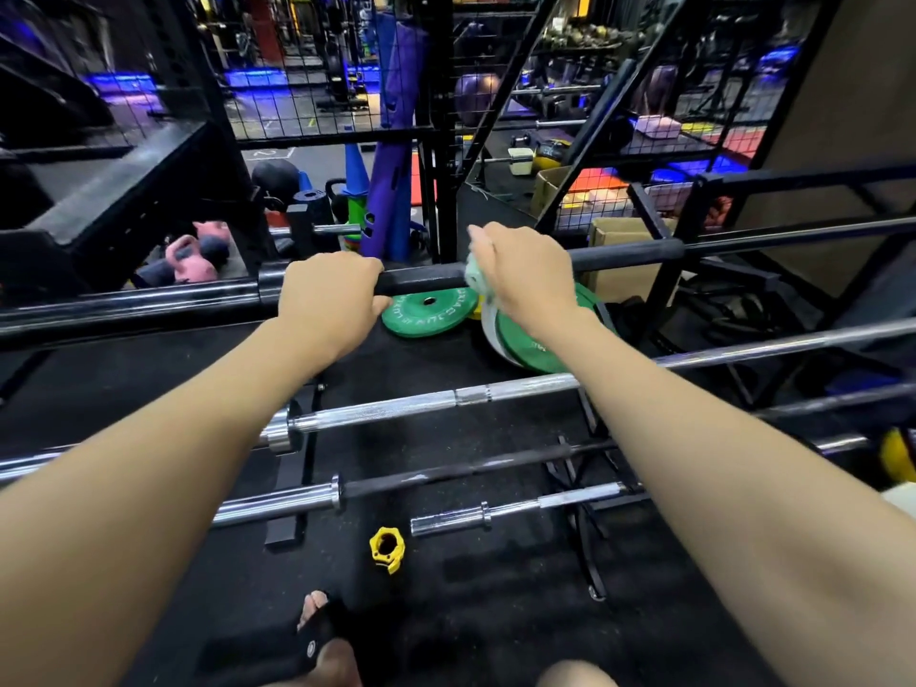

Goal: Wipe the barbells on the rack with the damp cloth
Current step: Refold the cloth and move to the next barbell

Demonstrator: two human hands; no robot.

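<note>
left hand (331, 295): I've got it curled over the top bar (426, 279), gripping, left of centre
right hand (528, 272): wrapped round the cloth (477, 280), pressing it on the same bar
top bar: black, far row of the rack (659, 270), runs left to right
other bars: chrome bar (421, 404) nearer, two more below it
floor: green plates (429, 309) under the top bar, yellow collar (387, 548) near

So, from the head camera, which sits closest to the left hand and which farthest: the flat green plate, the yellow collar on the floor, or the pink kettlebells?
From the left hand:
1. Flat green plate, just to its right.
2. Pink kettlebells, off to the left, behind the bars.
3. Yellow collar, far below on the floor.
</note>
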